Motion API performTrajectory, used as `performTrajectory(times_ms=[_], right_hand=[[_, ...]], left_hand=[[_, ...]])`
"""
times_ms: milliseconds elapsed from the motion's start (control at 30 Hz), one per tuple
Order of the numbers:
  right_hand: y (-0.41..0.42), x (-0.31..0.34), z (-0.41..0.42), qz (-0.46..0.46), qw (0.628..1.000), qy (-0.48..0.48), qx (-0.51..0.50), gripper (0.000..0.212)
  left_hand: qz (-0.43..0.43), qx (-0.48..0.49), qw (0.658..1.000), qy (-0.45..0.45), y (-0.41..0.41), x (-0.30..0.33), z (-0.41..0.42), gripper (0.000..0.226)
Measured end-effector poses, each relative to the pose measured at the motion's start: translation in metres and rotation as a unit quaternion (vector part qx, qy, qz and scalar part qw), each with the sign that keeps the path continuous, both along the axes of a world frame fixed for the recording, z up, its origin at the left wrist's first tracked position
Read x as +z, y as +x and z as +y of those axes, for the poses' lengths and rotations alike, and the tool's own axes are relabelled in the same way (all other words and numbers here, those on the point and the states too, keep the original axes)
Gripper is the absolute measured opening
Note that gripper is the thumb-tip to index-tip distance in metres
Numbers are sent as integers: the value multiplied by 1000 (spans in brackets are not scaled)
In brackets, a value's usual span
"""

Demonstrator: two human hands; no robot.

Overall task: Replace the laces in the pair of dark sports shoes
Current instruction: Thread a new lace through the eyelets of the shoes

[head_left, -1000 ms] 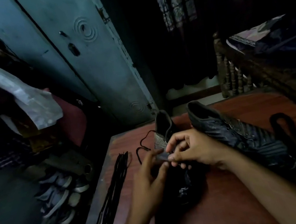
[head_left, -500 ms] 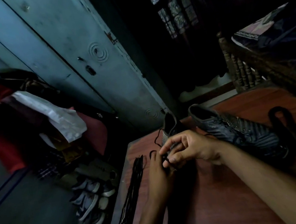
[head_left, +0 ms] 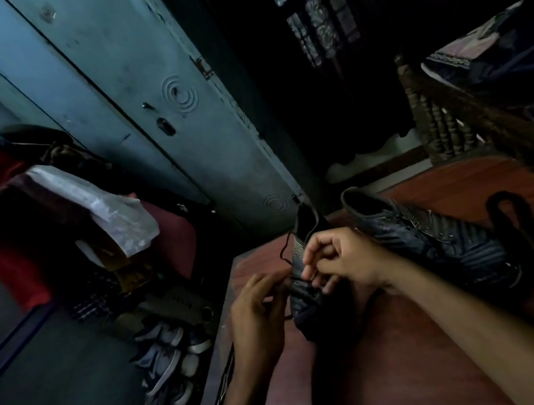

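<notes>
Since the frame half a second ago, both hands have shifted onto the lacing of the near dark sports shoe (head_left: 311, 299), which lies by the left edge of the reddish-brown wooden table (head_left: 405, 372), toe toward the person. Curled round a thin black lace (head_left: 299, 279), the right hand (head_left: 343, 260) pinches it over the eyelets, while the left hand (head_left: 257, 311) grips the same lace at the shoe's left side. Just beside it, toward the far edge, lies the second dark striped sports shoe (head_left: 437, 239), with a loose flat black lace (head_left: 518, 227) near the right edge.
</notes>
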State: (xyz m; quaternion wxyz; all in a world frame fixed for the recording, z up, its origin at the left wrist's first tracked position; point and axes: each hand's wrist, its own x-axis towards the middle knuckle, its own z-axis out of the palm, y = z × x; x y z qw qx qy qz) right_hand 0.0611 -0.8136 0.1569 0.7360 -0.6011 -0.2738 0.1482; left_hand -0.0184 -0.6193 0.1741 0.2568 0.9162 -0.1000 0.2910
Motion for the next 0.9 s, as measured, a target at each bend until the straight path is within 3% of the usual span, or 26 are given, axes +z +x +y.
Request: performTrajectory(times_ms=[167,267,333,433,533,667,733,900], right_hand=[[7,-25,9,-153,964,-211,-59,21],[5,-27,14,-244,929,-264,-90,21],[5,-30,17,-271,918,-272,-94,15],[2,-32,21,-282,917,-267,-88,5],[0,-31,22,-288,915,-272,-76,4],[0,-31,23,-295,915,-269,-63,8],[2,-31,22,-288,919,-262,-61,12],[4,-26,13,-230,946,-220,-63,17]], left_hand=[[44,-47,995,82,-12,19,11,25],[127,-53,988,77,-24,29,16,28],[227,-63,972,-6,-32,34,17,36],[315,-61,919,-228,-44,35,16,32],[296,-25,886,-356,-50,28,8,6],[276,16,825,-494,-47,23,-6,13],[305,29,823,-478,-46,28,-5,17],[401,51,867,-293,-51,35,12,30]])
